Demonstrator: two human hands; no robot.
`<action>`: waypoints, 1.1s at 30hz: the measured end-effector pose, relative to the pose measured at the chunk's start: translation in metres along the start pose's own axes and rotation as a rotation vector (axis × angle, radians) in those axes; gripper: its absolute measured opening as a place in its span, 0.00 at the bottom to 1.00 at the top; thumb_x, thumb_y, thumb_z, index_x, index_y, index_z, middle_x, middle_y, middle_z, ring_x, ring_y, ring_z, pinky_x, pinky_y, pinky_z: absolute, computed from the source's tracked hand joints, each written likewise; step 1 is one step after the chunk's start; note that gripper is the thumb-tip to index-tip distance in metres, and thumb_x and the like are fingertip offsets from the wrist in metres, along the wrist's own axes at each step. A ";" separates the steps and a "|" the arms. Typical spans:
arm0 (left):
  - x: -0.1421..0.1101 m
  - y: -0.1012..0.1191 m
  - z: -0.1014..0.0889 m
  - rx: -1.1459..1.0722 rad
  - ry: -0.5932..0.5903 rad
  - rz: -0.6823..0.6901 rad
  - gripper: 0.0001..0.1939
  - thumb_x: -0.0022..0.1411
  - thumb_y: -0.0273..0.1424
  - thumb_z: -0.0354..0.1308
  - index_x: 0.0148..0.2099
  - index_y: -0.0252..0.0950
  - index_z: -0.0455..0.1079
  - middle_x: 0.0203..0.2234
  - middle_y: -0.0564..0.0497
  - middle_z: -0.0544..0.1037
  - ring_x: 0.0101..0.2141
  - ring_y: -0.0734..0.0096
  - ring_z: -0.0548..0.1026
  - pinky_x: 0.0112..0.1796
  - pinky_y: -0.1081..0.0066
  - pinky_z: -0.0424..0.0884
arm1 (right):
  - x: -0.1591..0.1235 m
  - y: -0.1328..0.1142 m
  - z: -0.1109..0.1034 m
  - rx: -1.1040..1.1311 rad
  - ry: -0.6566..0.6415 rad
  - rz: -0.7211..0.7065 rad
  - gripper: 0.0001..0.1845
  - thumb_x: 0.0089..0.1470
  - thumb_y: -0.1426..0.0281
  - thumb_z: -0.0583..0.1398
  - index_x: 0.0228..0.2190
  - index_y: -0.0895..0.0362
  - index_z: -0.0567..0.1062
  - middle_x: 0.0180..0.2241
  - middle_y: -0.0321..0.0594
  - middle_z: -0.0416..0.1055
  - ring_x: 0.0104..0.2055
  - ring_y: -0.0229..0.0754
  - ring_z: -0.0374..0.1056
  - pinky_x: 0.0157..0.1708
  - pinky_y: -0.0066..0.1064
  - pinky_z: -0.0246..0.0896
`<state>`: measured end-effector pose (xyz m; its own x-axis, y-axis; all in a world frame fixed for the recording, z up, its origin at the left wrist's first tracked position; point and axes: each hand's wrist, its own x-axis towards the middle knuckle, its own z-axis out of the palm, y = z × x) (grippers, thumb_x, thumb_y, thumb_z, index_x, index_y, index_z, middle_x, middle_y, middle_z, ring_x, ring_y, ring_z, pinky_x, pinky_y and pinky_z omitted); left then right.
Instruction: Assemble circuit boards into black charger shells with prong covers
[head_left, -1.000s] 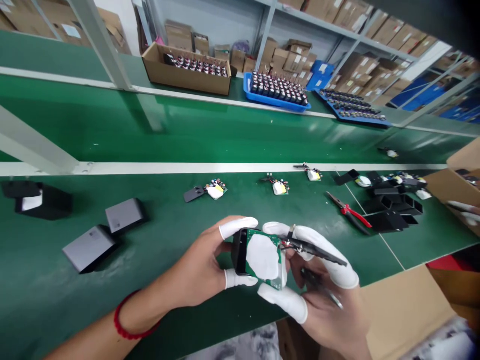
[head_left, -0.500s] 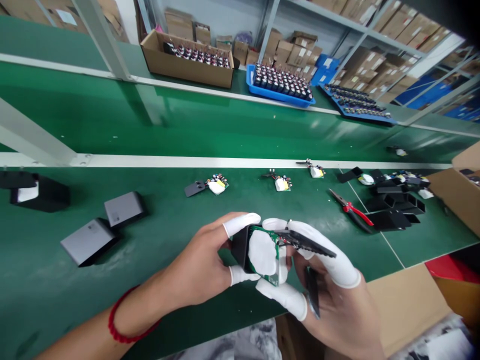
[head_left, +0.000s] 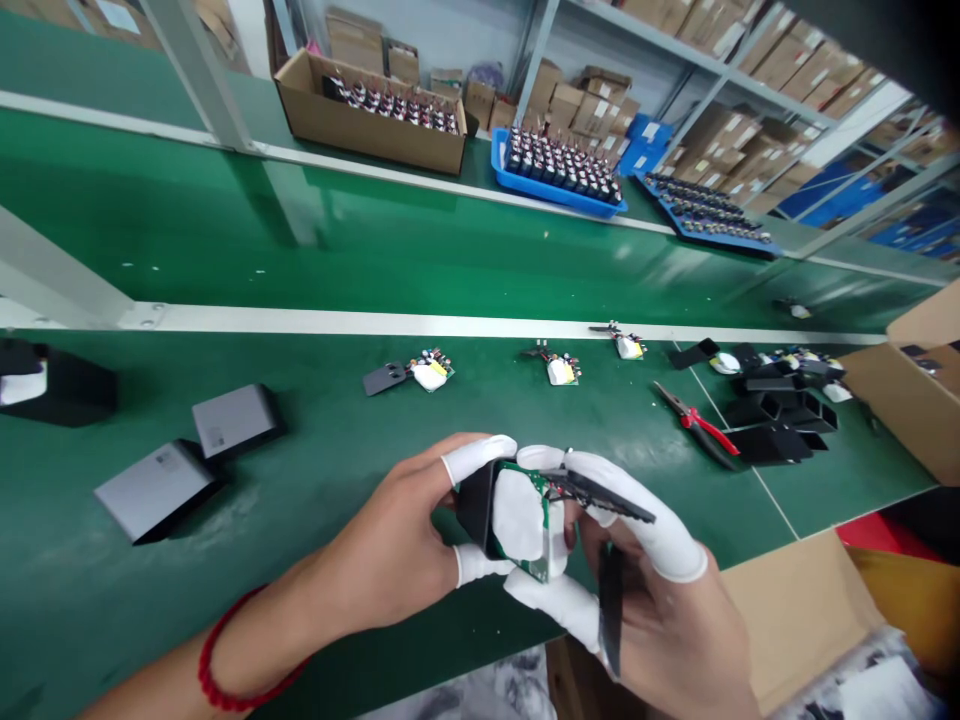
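Note:
My left hand, white covers on thumb and finger, grips a black plastic housing from its left side. A green circuit board with a white pad sits partly in the housing's open end. My right hand, also with white finger covers, pinches the board from the right. Wired to the board, a black end plate lies along the right forefinger. Another dark, flat piece rests against the right palm; its kind is unclear.
Grey-topped housings lie at left. Loose circuit boards line the back. Red-handled pliers lie right of my hands, beside piled black housings and a cardboard box. A blue tray of parts stands on the shelf.
The board sits slightly deeper or closer against the housing. The dark piece in the right palm has swung lower. The view has shifted slightly.

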<state>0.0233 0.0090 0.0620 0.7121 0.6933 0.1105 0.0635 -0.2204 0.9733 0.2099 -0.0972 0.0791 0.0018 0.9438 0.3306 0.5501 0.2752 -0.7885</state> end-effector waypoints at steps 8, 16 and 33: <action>-0.002 -0.005 0.002 0.012 0.008 -0.032 0.30 0.54 0.29 0.69 0.59 0.37 0.68 0.54 0.45 0.74 0.47 0.63 0.77 0.45 0.71 0.75 | -0.002 0.001 0.002 -0.039 0.002 0.053 0.43 0.51 0.72 0.69 0.63 0.43 0.60 0.39 0.40 0.78 0.41 0.48 0.76 0.39 0.35 0.74; -0.003 -0.006 0.004 -0.027 0.032 -0.044 0.28 0.53 0.26 0.69 0.57 0.36 0.69 0.52 0.46 0.76 0.44 0.65 0.78 0.39 0.74 0.76 | -0.002 0.002 0.003 -0.103 -0.006 -0.004 0.42 0.52 0.75 0.66 0.63 0.44 0.59 0.37 0.39 0.77 0.46 0.49 0.75 0.39 0.34 0.73; -0.005 -0.019 0.011 -0.172 0.093 -0.145 0.24 0.49 0.28 0.72 0.49 0.38 0.72 0.42 0.50 0.77 0.39 0.66 0.78 0.39 0.72 0.77 | -0.007 0.003 0.031 0.340 0.229 0.341 0.44 0.50 0.62 0.70 0.64 0.41 0.59 0.43 0.42 0.75 0.23 0.35 0.59 0.20 0.28 0.60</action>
<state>0.0266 0.0021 0.0408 0.6361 0.7712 -0.0228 0.0351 0.0006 0.9994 0.1863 -0.0971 0.0582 0.3367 0.9362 0.1014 0.1850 0.0398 -0.9819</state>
